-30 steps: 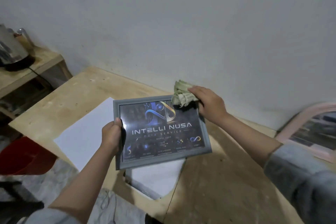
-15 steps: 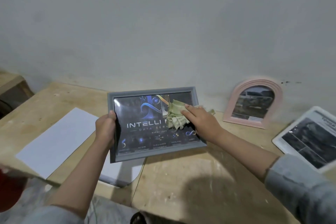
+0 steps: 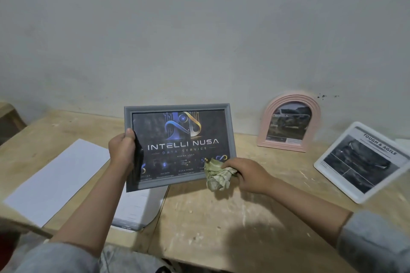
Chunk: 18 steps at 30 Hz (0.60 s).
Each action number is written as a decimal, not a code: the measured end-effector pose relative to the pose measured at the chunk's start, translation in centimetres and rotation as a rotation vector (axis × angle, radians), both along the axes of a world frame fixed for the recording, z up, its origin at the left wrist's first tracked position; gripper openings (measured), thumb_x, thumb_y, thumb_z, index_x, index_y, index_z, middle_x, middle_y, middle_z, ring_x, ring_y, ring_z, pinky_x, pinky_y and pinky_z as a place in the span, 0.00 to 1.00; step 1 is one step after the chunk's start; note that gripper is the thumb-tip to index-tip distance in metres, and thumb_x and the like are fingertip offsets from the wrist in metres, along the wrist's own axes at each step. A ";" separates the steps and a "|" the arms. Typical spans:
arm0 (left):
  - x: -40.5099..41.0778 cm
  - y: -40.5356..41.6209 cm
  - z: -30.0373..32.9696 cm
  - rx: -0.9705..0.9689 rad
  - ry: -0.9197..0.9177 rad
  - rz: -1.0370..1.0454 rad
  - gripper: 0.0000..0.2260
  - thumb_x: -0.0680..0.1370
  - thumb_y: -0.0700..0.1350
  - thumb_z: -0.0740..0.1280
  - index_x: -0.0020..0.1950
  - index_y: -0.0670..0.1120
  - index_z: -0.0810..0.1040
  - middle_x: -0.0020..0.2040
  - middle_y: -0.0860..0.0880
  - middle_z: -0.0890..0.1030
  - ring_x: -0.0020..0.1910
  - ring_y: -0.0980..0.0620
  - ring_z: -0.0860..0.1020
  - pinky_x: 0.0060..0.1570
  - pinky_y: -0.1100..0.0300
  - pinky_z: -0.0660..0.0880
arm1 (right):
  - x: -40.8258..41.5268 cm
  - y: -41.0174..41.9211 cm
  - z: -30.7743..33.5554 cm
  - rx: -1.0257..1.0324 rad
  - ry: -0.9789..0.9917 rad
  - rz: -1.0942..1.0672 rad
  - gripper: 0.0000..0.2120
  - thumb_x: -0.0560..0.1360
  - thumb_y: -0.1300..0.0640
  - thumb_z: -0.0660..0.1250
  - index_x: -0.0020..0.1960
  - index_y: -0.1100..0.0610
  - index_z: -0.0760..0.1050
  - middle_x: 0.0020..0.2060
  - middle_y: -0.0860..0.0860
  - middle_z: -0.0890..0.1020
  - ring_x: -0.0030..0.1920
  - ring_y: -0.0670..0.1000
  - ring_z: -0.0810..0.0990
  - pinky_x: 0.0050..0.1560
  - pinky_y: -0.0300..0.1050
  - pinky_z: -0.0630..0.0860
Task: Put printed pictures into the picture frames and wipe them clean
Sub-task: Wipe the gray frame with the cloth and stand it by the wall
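Note:
A grey picture frame [image 3: 177, 108] with a dark "INTELLI NUSA" print inside is tilted up above the wooden table [image 3: 255, 217]. My left hand [image 3: 122, 150] grips its left edge, thumb on the glass. My right hand [image 3: 248, 175] clutches a crumpled greenish cloth [image 3: 216, 176] at the frame's lower right corner. A pink arched frame [image 3: 290, 122] with a photo leans against the wall. A white frame [image 3: 359, 162] with a dark car print lies tilted at the right.
A white sheet of paper [image 3: 55, 179] lies on the left of the table. A white block [image 3: 137, 208] sits under the held frame in a cutout at the table's front edge. The pale wall [image 3: 199, 29] rises right behind the table.
The cloth in my right hand has swept from the frame's top right corner down across the glass to its lower right corner. The view has turned right, showing the pink and white frames.

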<state>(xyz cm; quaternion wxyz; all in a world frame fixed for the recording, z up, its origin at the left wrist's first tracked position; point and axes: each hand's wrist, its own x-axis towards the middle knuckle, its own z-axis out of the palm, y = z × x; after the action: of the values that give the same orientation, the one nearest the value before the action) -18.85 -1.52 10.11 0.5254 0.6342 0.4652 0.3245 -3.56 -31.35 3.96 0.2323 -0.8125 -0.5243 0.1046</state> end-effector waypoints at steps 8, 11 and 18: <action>1.1 -1.3 0.8 0.173 0.034 -0.091 0.16 0.80 0.46 0.58 0.34 0.44 0.62 0.32 0.46 0.60 0.32 0.49 0.60 0.34 0.56 0.55 | 3.6 1.0 9.0 -0.207 0.083 0.046 0.24 0.68 0.70 0.61 0.59 0.52 0.79 0.51 0.46 0.81 0.50 0.45 0.77 0.48 0.35 0.69; 1.6 -1.9 1.3 0.185 0.036 -0.127 0.17 0.81 0.45 0.58 0.33 0.44 0.61 0.32 0.47 0.59 0.31 0.50 0.59 0.33 0.56 0.55 | 5.9 1.8 11.0 0.113 -0.183 -0.099 0.26 0.70 0.69 0.62 0.65 0.52 0.75 0.56 0.50 0.80 0.54 0.51 0.77 0.51 0.41 0.72; 2.5 -3.1 2.1 -0.004 -0.042 -0.116 0.16 0.81 0.46 0.59 0.34 0.46 0.61 0.34 0.46 0.60 0.33 0.50 0.59 0.34 0.56 0.56 | 7.5 2.0 7.4 0.077 -0.649 -0.004 0.37 0.66 0.75 0.70 0.71 0.54 0.66 0.69 0.64 0.69 0.65 0.67 0.71 0.55 0.68 0.72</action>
<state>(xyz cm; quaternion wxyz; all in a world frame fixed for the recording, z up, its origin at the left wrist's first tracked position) -16.40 -4.61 12.25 0.5543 0.6521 0.4171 0.3058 3.93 -29.38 11.35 0.0840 -0.7951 -0.5730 -0.1800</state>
